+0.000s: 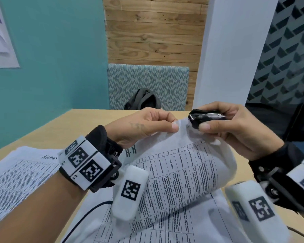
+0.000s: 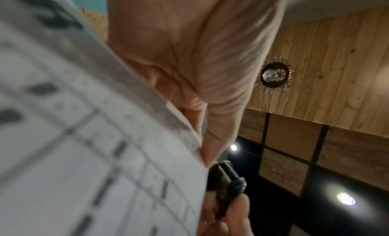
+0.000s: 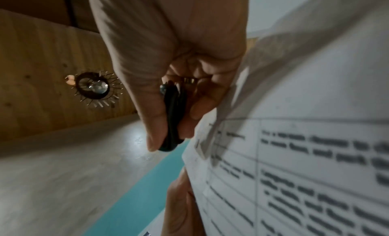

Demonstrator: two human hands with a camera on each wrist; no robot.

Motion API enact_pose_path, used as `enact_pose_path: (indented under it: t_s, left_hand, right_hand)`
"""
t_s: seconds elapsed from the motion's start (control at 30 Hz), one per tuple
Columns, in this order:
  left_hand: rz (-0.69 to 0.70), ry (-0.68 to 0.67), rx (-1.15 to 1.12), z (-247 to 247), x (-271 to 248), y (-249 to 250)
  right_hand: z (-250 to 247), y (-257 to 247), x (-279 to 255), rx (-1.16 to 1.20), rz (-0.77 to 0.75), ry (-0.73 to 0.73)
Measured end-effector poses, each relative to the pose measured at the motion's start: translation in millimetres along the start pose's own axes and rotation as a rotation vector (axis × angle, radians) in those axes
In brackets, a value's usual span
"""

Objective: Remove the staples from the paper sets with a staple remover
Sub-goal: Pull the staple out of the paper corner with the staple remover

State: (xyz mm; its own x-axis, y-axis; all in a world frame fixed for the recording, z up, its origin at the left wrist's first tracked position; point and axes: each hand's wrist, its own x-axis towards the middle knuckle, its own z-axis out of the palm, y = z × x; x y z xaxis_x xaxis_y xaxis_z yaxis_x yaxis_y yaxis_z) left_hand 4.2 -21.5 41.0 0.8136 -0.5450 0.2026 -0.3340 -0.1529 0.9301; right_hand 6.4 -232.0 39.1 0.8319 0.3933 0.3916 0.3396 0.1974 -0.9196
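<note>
Though more printed sheets lie flat on the bench [image 1: 47, 127], the set being worked is lifted off it: a curled paper set [image 1: 181, 165] arches up between the two hands, its printed table facing the head camera and its top corner [image 1: 182, 122] raised to where the hands meet. The left hand [image 1: 146, 125] pinches that corner from the left, thumb on the near face and curled fingers behind. The right hand [image 1: 235, 127] comes in from the right, its fingers clamped around a black staple remover [image 1: 204, 119] with a chrome strip. The remover's long axis runs roughly level, left to right, and its nose sits right at the corner, just beside the left thumb tip; from the right wrist view the tool [image 3: 173, 116] looks squeezed nearly closed. The staple itself cannot be made out in any view, so whether the teeth are already under it is unclear. I judge the coming move to turn on this: the corner lies straight off the remover's nose, to the left of the right hand, with the left thumb close enough to be nipped.

Readable writing is sparse: large letters "H-R" [image 1: 131, 152] head the held set, and handwritten "Admin" [image 1: 49, 157] tops the stack [image 1: 16, 174] lying at left. The table text is too small to read.
</note>
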Motion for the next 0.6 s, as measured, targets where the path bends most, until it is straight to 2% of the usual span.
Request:
enact_pose_path:
  t_s: [0.13,0.27,0.33,0.43,0.6]
  left_hand:
    - [-0.030,-0.024,-0.023,-0.7,-0.9,1.1]
    - [-0.044,-0.015,-0.057,-2.1,-0.3,-0.5]
    - [-0.051,-0.014,-0.025,-2.0,0.7,-1.3]
    - [-0.087,-0.015,-0.048,-2.6,2.1,-2.0]
    - [-0.110,-0.075,-0.134,-0.6,3.6,-4.3]
  right_hand:
    - [3.2,-11.2,-4.2,-0.286,-0.105,0.034]
    - [6.9,-15.3,-9.5,-0.840,-0.301,0.051]
    - [9.3,-16.0,-10.9,-1.029,-0.436,0.038]
    - [12.1,-15.8,-12.4,-1.185,-0.531,-0.015]
    - [14.9,-16.6,-14.7,-1.306,-0.555,-0.070]
